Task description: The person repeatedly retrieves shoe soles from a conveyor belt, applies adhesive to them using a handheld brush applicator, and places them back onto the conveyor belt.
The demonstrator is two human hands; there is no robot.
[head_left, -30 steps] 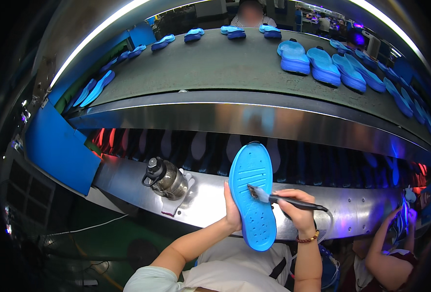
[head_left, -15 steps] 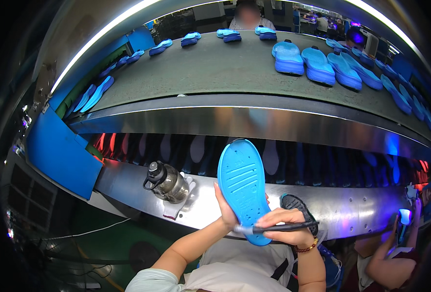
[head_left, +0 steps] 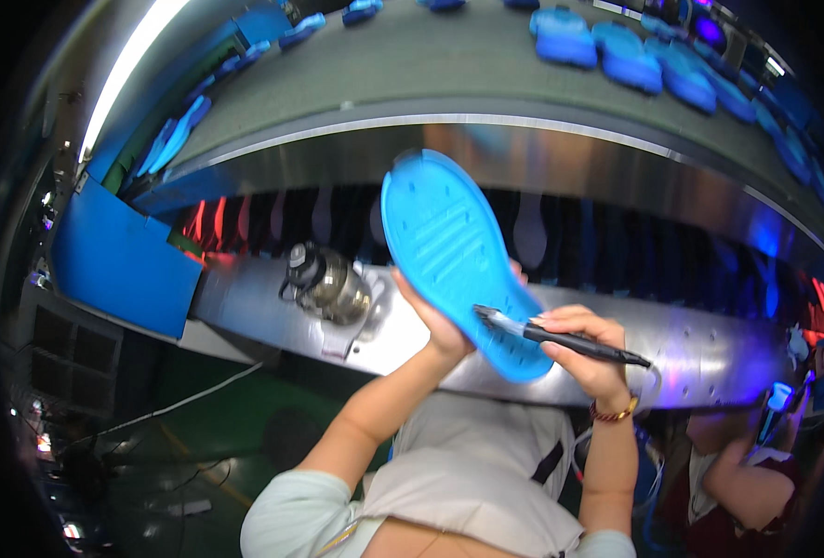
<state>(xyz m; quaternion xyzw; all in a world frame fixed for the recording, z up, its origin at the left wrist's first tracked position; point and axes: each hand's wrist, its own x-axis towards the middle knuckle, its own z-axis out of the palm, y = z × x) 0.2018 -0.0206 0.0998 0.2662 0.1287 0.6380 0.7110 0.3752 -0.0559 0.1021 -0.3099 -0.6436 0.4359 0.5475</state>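
A bright blue shoe sole (head_left: 449,223) is tilted up in front of me, its grooved and dotted face turned my way. My left hand (head_left: 442,325) is closed around its left edge, and a few fingertips show past the right edge. In my right hand (head_left: 591,349) is a black-handled brush (head_left: 584,344), pinched between thumb and fingers. Its bristle tip meets the lower, narrower part of the sole. A thin pale tube hangs from the handle's back end.
A dark-lidded drink bottle (head_left: 336,288) stands on the metal ledge (head_left: 393,344) at left. Beyond, blue soles (head_left: 565,39) ride a dark conveyor belt (head_left: 384,70); a lower red-lit level holds more soles. Another person's arm (head_left: 751,479) is at far right.
My view has tipped downward. The sole leans further left at its top, and the brush has moved from the sole's left edge onto its face. The black sole on the ledge no longer shows.
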